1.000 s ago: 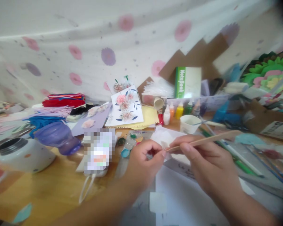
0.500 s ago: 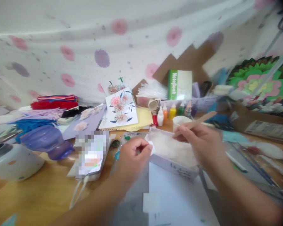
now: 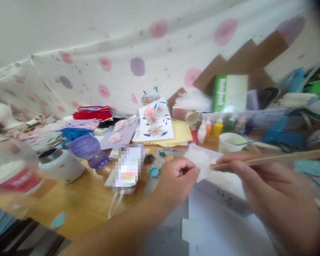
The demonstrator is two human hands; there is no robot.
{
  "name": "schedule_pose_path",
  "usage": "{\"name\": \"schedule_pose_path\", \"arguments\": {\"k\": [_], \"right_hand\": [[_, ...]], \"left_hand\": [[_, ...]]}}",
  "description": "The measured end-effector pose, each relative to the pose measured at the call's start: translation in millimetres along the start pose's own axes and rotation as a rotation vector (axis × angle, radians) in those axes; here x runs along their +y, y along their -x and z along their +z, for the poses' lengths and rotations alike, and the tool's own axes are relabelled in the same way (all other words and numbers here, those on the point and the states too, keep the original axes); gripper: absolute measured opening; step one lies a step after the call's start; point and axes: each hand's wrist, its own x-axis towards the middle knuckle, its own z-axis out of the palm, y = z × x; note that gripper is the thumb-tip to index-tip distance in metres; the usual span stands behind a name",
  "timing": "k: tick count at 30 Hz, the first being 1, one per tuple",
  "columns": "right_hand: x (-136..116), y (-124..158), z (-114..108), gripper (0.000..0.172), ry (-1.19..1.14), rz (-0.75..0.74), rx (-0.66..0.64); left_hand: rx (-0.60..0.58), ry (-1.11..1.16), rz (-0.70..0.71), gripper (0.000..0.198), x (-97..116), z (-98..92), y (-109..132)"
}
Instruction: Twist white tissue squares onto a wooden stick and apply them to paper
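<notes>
Flower-print cloth (image 3: 120, 71) is hanging at rear. Far L, red-and-white tub (image 3: 24, 179) is running off frame; phone (image 3: 126, 170) screen is showing pixelated, illegible. L hand (image 3: 178, 181) is pinching thin white piece (image 3: 203, 172), edges blurred, over white box (image 3: 216, 193). R hand (image 3: 277, 188) is gripping wooden stick (image 3: 296, 156), tip sitting just beside piece, contact unclear; hand is hiding box's R end.

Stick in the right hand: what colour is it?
The stick is light brown; the head view shows it.

Head-worn view, looking forward and down, close over a wooden table (image 3: 78, 201)
</notes>
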Motion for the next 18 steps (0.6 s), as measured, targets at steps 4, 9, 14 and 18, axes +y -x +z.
{"name": "schedule_pose_path", "arguments": {"k": [4,9,14,18], "right_hand": [[2.0,-0.9,3.7,0.012,0.008,0.121,0.136],[4.9,2.6,6.7,0.008,-0.007,0.11,0.187],[3.8,7.0,6.8,0.005,-0.078,0.112,0.183],[5.5,2.8,6.5,0.01,-0.151,0.175,0.218]], "left_hand": [[0.02,0.013,-0.049,0.016,-0.1,1.5,-2.4],[-0.047,0.024,-0.047,0.02,-1.9,1.2,-2.4],[-0.033,-0.068,-0.079,0.019,-1.1,1.4,-2.8],[-0.021,-0.092,-0.066,0.019,-2.2,0.9,-4.5]]}}
